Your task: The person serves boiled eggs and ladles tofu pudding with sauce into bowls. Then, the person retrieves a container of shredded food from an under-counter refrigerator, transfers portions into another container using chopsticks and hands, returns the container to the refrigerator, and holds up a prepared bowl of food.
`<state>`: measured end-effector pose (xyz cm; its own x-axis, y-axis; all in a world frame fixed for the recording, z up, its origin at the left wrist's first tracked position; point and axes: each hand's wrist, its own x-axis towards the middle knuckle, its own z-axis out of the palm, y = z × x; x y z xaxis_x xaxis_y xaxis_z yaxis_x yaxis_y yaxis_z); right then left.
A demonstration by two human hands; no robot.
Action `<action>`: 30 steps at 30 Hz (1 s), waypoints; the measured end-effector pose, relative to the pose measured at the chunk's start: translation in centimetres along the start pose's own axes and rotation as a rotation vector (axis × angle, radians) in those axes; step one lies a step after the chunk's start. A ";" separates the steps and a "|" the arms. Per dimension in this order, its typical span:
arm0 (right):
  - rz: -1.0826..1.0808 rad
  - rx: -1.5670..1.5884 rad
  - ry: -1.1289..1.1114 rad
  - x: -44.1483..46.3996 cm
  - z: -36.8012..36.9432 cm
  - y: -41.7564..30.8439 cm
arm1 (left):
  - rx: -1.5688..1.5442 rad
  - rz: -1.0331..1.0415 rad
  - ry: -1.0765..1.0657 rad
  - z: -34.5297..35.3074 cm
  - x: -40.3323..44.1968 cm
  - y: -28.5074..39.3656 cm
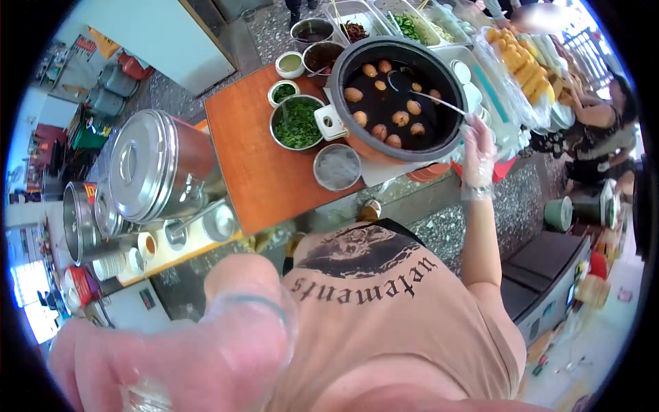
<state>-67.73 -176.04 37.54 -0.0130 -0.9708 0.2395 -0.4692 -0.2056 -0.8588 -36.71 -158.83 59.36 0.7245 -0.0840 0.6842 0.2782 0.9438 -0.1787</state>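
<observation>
My right hand [478, 156], in a clear plastic glove, is closed around the end of a metal ladle [443, 102]. The ladle's bowl dips into dark liquid inside a large pot [442, 63], where several brown eggs [400, 119] float. My left hand [185, 350], also gloved, is raised very close to the camera and partly cut off. Its fingers look curled together; whatever they might hold is hidden. Beside the pot are a bowl of chopped greens [297, 122] and a clear round container [337, 167].
The pot stands on an orange-brown table [250, 161]. Trays of cut vegetables [406, 27] line the far side, near bagged yellow fried dough sticks [525, 65]. A big lidded steel pot [147, 165] is at left. A seated person [604, 113] is at right.
</observation>
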 end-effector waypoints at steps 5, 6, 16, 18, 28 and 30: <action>0.013 0.256 -0.252 3.2 4.0 -1.5 | 0.126 -0.107 -0.025 0.9 -2.2 -3.2; -0.034 0.274 -0.300 3.5 4.8 -1.1 | 0.154 -0.131 -0.032 1.0 -2.1 -3.2; -0.412 0.536 -0.769 -0.1 11.9 -12.2 | 1.225 -1.367 -0.775 -11.0 -5.1 -0.9; -0.498 0.384 -0.950 -1.7 15.2 -12.2 | 1.272 -1.478 -1.097 -11.9 -7.7 -1.1; -0.586 0.351 -0.776 -6.4 18.6 -14.0 | 0.741 -1.450 0.512 -27.8 -16.1 2.1; -0.298 0.215 -1.024 -5.3 17.6 -13.5 | 1.023 -1.363 0.180 -24.6 -13.7 2.8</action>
<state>-45.75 -170.30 39.87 0.8648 -0.5001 0.0459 -0.1659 -0.3707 -0.9138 -30.34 -162.94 32.16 0.4001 -0.9044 -0.1485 0.2740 -0.0365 0.9610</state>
